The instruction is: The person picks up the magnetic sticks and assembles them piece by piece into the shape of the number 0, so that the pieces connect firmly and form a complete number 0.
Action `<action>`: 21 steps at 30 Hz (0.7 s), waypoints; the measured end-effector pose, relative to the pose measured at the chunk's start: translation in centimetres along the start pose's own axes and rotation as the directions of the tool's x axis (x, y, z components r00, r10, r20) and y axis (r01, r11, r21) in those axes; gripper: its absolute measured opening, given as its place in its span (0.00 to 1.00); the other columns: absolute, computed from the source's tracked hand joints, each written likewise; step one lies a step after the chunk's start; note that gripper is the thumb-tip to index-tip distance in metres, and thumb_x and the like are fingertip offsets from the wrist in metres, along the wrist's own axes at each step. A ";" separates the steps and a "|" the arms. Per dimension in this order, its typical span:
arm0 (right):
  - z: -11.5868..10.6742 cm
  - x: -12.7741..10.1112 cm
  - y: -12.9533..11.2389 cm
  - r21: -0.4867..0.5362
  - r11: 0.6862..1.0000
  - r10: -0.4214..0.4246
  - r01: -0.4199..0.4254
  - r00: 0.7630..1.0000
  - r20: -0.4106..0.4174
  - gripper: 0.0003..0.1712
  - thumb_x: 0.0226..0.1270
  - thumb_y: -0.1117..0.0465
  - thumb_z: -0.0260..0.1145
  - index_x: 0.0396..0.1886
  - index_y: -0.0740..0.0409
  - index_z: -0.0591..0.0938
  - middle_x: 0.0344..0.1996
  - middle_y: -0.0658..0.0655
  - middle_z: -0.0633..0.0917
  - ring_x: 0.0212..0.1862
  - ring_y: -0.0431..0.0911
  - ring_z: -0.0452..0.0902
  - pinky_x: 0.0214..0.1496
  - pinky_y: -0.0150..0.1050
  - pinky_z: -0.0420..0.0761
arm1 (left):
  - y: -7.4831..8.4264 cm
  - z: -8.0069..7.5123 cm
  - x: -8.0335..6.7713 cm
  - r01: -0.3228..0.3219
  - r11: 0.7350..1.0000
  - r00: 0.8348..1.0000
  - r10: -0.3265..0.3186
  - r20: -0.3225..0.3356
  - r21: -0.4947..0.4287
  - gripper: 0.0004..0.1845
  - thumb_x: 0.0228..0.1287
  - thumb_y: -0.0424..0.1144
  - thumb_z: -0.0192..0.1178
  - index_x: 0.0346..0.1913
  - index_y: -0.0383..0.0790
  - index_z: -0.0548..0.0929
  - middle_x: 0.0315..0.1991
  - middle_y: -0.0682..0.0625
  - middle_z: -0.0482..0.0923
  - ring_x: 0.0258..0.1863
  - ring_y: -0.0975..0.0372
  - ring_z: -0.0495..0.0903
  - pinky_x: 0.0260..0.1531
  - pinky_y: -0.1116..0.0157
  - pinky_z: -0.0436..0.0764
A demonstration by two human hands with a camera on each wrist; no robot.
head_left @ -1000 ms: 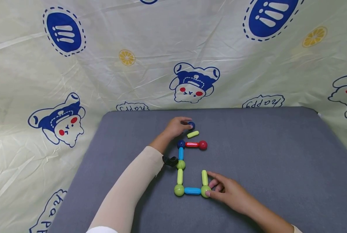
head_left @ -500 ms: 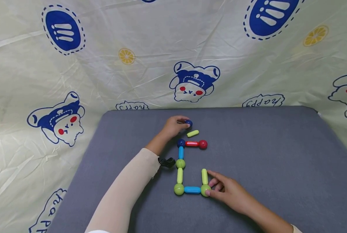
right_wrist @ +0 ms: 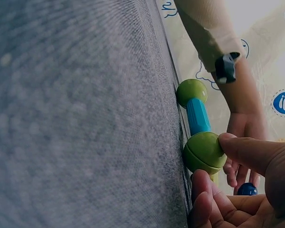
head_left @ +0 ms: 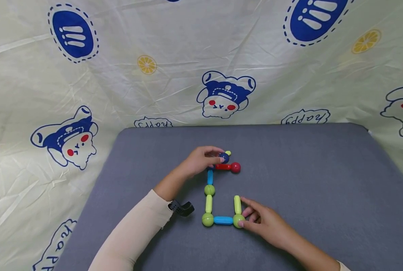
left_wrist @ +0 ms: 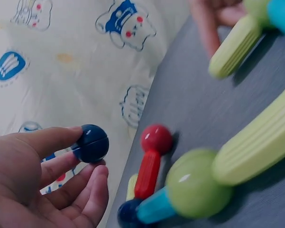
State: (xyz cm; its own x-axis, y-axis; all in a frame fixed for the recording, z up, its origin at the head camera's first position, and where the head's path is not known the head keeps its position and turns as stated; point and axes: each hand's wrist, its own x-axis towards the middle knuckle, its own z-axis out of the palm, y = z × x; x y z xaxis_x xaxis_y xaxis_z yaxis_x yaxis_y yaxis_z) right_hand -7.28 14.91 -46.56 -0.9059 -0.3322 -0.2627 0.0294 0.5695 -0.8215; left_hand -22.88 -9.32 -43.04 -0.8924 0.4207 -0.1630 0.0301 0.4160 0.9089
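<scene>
A chain of magnetic rods and balls lies on the grey mat [head_left: 306, 177]. It runs from a red ball [head_left: 235, 167] along a red rod [head_left: 223, 167], down a blue rod [head_left: 210, 176], through green balls and lime rods to the near corner green ball [head_left: 238, 221]. My left hand [head_left: 220, 156] pinches a loose dark blue ball [head_left: 224, 158] [left_wrist: 91, 143] just above the red rod [left_wrist: 148, 173]. It hides the chain's own dark blue corner ball [left_wrist: 128, 213] in the head view. My right hand [head_left: 248, 215] grips the corner green ball [right_wrist: 204, 151], with its forefinger beside an upright lime rod [head_left: 237, 204].
A loose lime rod [head_left: 228, 153] peeks out behind the held ball. A patterned cloth [head_left: 120, 75] rises behind and around the mat. A black strap [head_left: 181, 208] sits at my left wrist.
My left hand has brought the dark blue ball toward me, from beyond the loose lime rod to just over the red rod. The right hand has stayed put.
</scene>
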 end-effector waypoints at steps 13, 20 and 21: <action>0.0 -0.3 0.0 0.020 0.999 -0.047 0.047 0.999 0.001 0.43 0.64 0.48 0.74 0.73 0.61 0.70 0.43 0.52 0.82 0.36 0.34 0.75 0.36 0.30 0.77 | -0.2 3.8 -2.6 -0.003 1.000 0.990 0.004 0.141 -0.008 0.18 0.72 0.43 0.62 0.61 0.43 0.83 0.45 0.45 0.87 0.41 0.59 0.87 0.48 0.57 0.85; 0.0 -0.2 0.1 0.013 0.999 -0.050 0.050 0.999 0.003 0.43 0.64 0.48 0.74 0.73 0.60 0.70 0.43 0.51 0.82 0.36 0.34 0.76 0.37 0.30 0.78 | -0.7 5.5 -2.7 0.007 0.994 0.993 -0.020 0.117 0.111 0.16 0.71 0.46 0.63 0.57 0.44 0.84 0.39 0.53 0.85 0.37 0.63 0.85 0.34 0.68 0.81; 0.0 -0.1 0.1 0.013 0.999 -0.049 0.049 0.999 0.005 0.43 0.64 0.47 0.74 0.74 0.59 0.70 0.43 0.51 0.82 0.36 0.34 0.76 0.37 0.30 0.78 | -0.8 5.7 -2.8 0.001 0.991 0.994 -0.016 0.112 0.133 0.16 0.71 0.47 0.63 0.57 0.44 0.84 0.38 0.54 0.85 0.35 0.64 0.83 0.32 0.69 0.80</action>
State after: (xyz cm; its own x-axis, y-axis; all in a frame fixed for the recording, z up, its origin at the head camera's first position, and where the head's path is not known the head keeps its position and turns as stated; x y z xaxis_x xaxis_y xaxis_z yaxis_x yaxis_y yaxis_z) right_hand -7.14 15.01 -46.59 -0.9041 -0.3633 -0.2248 -0.0094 0.5430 -0.8397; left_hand -17.88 -6.20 -45.49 -0.8366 0.5020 -0.2193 0.0890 0.5196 0.8498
